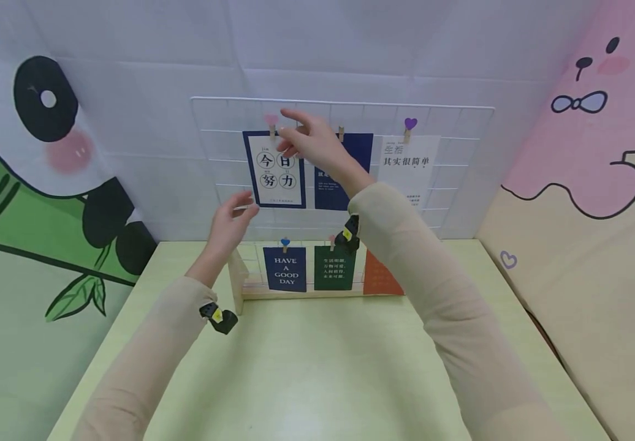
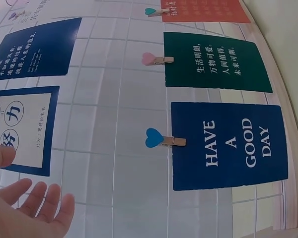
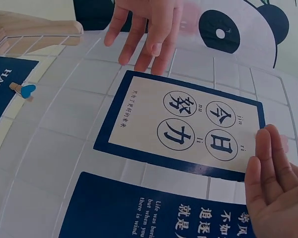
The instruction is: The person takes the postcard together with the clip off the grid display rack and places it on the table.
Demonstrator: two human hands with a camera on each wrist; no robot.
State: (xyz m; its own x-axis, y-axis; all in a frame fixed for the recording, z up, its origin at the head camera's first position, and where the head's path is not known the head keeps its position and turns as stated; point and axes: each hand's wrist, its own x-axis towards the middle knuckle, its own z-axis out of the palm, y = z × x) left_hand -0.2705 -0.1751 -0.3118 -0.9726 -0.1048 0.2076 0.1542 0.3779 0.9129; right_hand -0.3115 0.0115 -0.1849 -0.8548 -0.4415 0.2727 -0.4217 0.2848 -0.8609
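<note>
A white card with a blue border (image 1: pixel 277 195) hangs on the upper part of a white wire grid (image 1: pixel 224 154), with a pink heart clothespin (image 1: pixel 271 120) at its top edge. My right hand (image 1: pixel 315 146) is beside that clothespin, fingers fairly straight and overlapping the card's upper right corner. In the right wrist view its fingertips (image 3: pixel 264 136) lie right at the card's top edge, holding nothing. Lower down, my left hand (image 1: pixel 229 228) is near the card's bottom left corner, fingers spread and loosely bent. The left wrist view shows its palm (image 2: pixel 20 220) bare.
Beside the card hang a dark blue card (image 1: pixel 357 150) and a white card (image 1: pixel 428 153) with a purple heart clip (image 1: pixel 410 125). Below are a blue card (image 1: pixel 284 278), a green card (image 1: pixel 334 282) and an orange card (image 1: pixel 380 282). The grid's wooden base (image 1: pixel 306 295) stands on a pale table (image 1: pixel 317 380).
</note>
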